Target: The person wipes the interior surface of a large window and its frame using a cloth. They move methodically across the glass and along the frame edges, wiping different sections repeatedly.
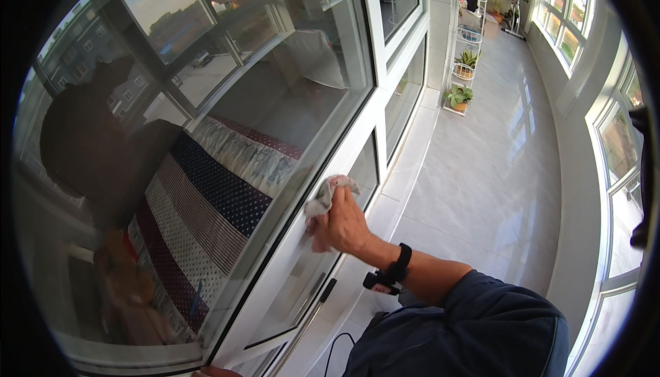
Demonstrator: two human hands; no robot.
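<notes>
Cloth [331,195], pale grey and crumpled, lies just below the centre of the frame, pressed against the white window frame [344,153] that runs diagonally from the lower left toward the top centre. Right hand [342,224] grasps the cloth, fingers closed over it against the frame; a black wristband [397,267] sits on the wrist, and a dark blue sleeve [474,329] fills the lower right of the frame. Left hand [216,372] shows only as a sliver at the bottom edge, resting by the lower frame rail; whether it is clenched or released cannot be told. A thin rod [302,329] and a black cable [337,349] lie at the bottom centre. Large glass pane [206,136], occupying the left half, shows a bed with a patchwork quilt [206,198] behind it and reflected buildings. Pale tiled floor [495,164] stretches toward the upper right, where a white rack [467,54] with potted plants [459,96] stands beside the wall. Curved windows [622,143] line the right edge.
</notes>
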